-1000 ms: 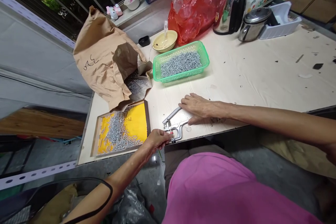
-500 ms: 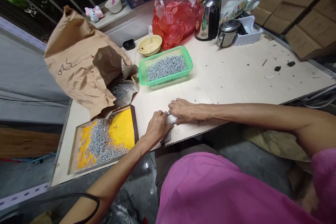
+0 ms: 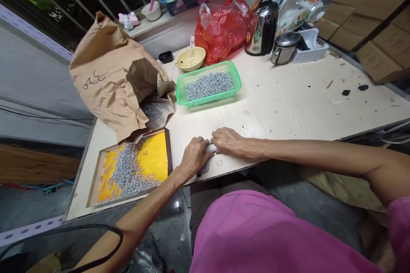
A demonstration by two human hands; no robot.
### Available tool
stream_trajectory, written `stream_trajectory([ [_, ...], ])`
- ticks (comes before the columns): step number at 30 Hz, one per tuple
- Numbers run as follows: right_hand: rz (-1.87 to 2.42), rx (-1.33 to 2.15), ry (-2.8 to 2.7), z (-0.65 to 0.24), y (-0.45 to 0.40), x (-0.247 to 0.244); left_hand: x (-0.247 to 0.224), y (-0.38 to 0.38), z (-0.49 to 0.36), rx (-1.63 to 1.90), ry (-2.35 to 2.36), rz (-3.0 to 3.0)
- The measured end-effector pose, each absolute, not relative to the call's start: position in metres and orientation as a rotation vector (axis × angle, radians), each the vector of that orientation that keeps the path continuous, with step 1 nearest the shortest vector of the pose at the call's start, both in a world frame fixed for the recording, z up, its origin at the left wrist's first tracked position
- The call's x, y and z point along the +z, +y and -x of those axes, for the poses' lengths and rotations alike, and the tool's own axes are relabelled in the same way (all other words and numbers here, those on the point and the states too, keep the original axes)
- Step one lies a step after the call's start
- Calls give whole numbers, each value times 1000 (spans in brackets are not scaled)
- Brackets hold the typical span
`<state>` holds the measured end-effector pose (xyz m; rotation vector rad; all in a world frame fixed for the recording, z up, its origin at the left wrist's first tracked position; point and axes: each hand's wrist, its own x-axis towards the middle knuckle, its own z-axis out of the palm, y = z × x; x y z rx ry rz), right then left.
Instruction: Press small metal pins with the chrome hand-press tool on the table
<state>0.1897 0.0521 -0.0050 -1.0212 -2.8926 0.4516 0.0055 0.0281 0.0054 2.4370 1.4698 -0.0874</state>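
Observation:
Near the table's front edge, my left hand [image 3: 194,155] and my right hand [image 3: 229,141] meet around a small pale, flat piece [image 3: 211,148]. Fingers of both hands are closed on its two ends. Under my left hand a grey flat object [image 3: 205,167] lies on the table, partly covered. A shallow tray [image 3: 169,153] with a yellow bottom and many small metal pins [image 3: 124,166] is to the left of my left hand. Beyond my hands stands a green basket [image 3: 237,77] holding more metal pins.
An open brown paper bag [image 3: 109,81] with metal pieces leans at the back left. Along the back are a yellow bowl [image 3: 196,60], a red plastic bag [image 3: 221,30], a kettle [image 3: 262,25], a metal cup [image 3: 283,49] and a white tray [image 3: 310,54]. Dark scraps dot the right side.
The camera view has shifted, so the table's things appear lower and farther right. My hands stay together on the pale piece, which looks more level and more covered by fingers.

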Motion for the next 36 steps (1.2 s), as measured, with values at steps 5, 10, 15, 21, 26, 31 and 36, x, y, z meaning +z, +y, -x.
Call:
stream_trajectory([
  [5,1031,517,-2936,-196,72,1,-8,0,-7,197,1467,-2607],
  [10,1135,441,-2871,-192,87,-5,-22,-23,-25,308,1404,-2663],
  [15,1065,326,-2840,-189,102,-16,-19,-30,-27,317,1382,-2591],
  [21,1002,226,-2913,-191,107,-14,-8,-21,-54,216,1026,-2880],
  [26,994,253,-2928,-191,105,-14,-18,-4,-85,32,716,-2959],
  [31,979,208,-2895,-191,101,-20,-20,-6,-90,30,697,-2963],
  [36,849,21,-2958,-195,94,-24,-1,-29,-62,419,995,-2700],
])
